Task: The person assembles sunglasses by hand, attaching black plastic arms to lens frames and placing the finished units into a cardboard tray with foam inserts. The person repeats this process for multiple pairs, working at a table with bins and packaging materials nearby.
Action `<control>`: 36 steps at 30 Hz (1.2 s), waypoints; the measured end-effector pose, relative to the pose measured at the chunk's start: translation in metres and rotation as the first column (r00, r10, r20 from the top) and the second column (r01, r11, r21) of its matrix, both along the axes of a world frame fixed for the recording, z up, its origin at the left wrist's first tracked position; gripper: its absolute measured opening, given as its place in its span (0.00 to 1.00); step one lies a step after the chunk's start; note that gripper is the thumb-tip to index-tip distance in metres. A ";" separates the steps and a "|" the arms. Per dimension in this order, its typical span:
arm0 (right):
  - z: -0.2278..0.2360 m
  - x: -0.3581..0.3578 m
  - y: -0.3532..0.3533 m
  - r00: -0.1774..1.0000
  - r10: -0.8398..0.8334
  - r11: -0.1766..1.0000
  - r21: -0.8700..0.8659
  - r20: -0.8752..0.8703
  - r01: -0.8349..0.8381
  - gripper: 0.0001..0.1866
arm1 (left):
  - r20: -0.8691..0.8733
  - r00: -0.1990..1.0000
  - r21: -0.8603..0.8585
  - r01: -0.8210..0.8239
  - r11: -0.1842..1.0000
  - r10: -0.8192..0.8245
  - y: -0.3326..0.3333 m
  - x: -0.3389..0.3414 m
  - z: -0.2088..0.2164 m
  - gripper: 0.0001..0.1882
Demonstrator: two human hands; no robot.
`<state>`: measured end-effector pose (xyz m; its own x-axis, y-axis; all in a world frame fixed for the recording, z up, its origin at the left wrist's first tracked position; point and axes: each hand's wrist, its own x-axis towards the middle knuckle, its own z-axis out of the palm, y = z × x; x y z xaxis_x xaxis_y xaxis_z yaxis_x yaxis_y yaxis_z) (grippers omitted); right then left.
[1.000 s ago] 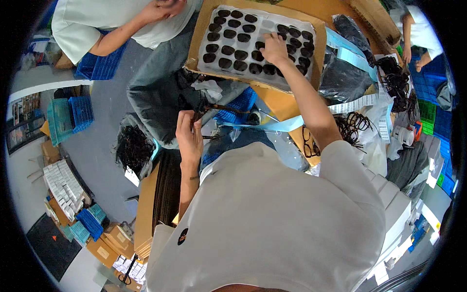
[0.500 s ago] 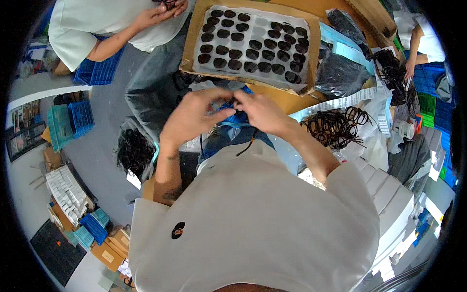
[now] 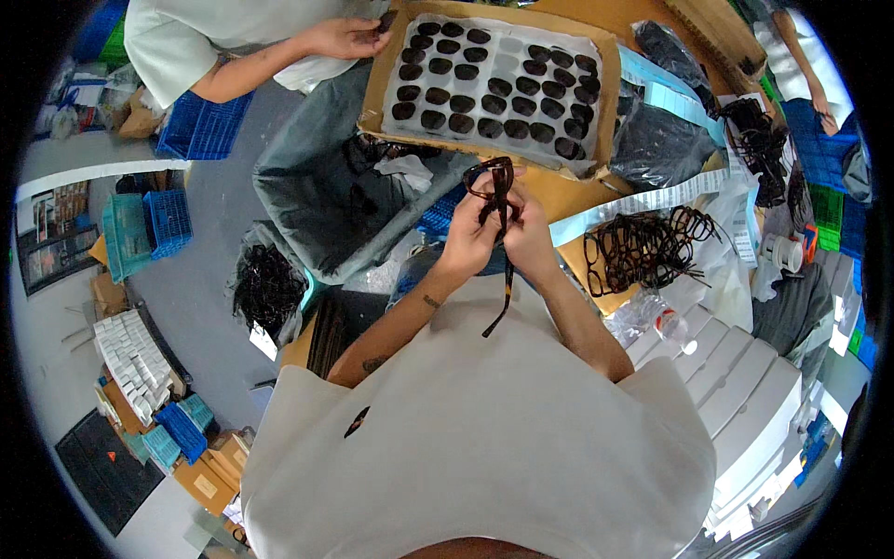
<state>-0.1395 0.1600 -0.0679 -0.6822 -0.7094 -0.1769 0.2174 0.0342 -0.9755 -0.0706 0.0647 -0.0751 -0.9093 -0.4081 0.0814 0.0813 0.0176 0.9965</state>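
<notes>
At centre, glasses (image 3: 503, 186) are held between left hand (image 3: 468, 235) and right hand (image 3: 528, 231), one temple (image 3: 508, 279) hanging down. Beyond, dark lenses (image 3: 526, 86) are laid in rows in a carton (image 3: 607, 102); at right, frames (image 3: 643, 247) are heaped.

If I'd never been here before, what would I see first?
Probably the box of dark lenses, laid out in rows at the top middle. Just below it, the left hand and right hand hold glasses. To their right lies a tangled heap of frames.
</notes>
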 end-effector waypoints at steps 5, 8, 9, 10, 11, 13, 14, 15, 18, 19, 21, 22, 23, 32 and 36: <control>0.008 -0.003 0.005 0.845 0.080 0.982 -0.187 0.530 0.024 0.18 | 0.011 0.965 0.448 -0.239 0.861 0.263 -0.010 -0.004 0.000 0.16; 0.002 -0.012 0.012 0.826 0.209 0.911 -0.411 0.524 0.030 0.22 | 0.004 0.950 0.734 -0.215 0.645 0.312 -0.036 0.001 -0.012 0.14; 0.001 -0.017 0.014 0.857 0.199 0.919 -0.394 0.476 0.006 0.23 | 0.020 0.933 0.751 -0.252 0.611 0.360 -0.038 0.004 -0.010 0.16; 0.001 -0.021 0.016 0.884 0.190 0.927 -0.376 0.426 -0.018 0.23 | 0.037 0.925 0.754 -0.275 0.597 0.379 -0.044 0.010 -0.012 0.16; 0.000 -0.027 0.016 0.912 0.150 0.956 -0.290 0.383 -0.036 0.21 | 0.043 0.925 0.759 -0.276 0.589 0.378 -0.048 0.016 -0.012 0.16; -0.003 -0.041 0.015 0.956 0.085 0.992 -0.110 0.282 -0.056 0.19 | 0.059 0.928 0.743 -0.287 0.604 0.368 -0.052 0.026 -0.010 0.16; -0.006 -0.048 0.014 0.972 0.061 0.998 -0.019 0.227 -0.058 0.18 | 0.072 0.931 0.720 -0.297 0.627 0.359 -0.053 0.032 -0.010 0.16; -0.018 -0.056 0.016 0.995 0.057 0.994 0.088 0.085 -0.064 0.17 | 0.089 0.933 0.696 -0.309 0.648 0.349 -0.053 0.037 -0.009 0.16; -0.028 -0.077 0.020 0.995 0.073 0.989 0.124 0.067 -0.081 0.17 | 0.225 0.936 0.580 -0.352 0.734 0.272 -0.049 0.051 -0.008 0.15; -0.028 -0.079 0.018 0.999 -0.048 0.995 0.090 -0.005 0.048 0.17 | 0.205 0.947 0.590 -0.321 0.741 0.247 -0.047 0.053 -0.009 0.15; -0.028 -0.095 0.019 0.992 -0.119 0.989 0.081 -0.040 0.122 0.16 | 0.247 0.945 0.559 -0.321 0.765 0.216 -0.041 0.056 -0.009 0.16; -0.028 -0.106 0.020 0.987 -0.151 0.985 0.074 -0.060 0.155 0.15 | 0.266 0.942 0.544 -0.321 0.776 0.204 -0.039 0.057 -0.008 0.16; -0.030 -0.118 0.020 0.978 -0.181 0.978 0.087 -0.105 0.191 0.15 | 0.295 0.934 0.536 -0.335 0.775 0.199 -0.036 0.058 -0.008 0.16; -0.054 -0.222 -0.008 0.925 -0.248 0.941 0.157 -0.287 0.300 0.13 | 0.398 0.903 0.487 -0.358 0.797 0.163 -0.036 0.054 -0.005 0.15; -0.064 -0.229 -0.049 0.961 -0.122 0.969 0.178 -0.248 0.169 0.13 | 0.418 0.885 0.445 -0.398 0.802 0.207 -0.037 0.059 0.001 0.16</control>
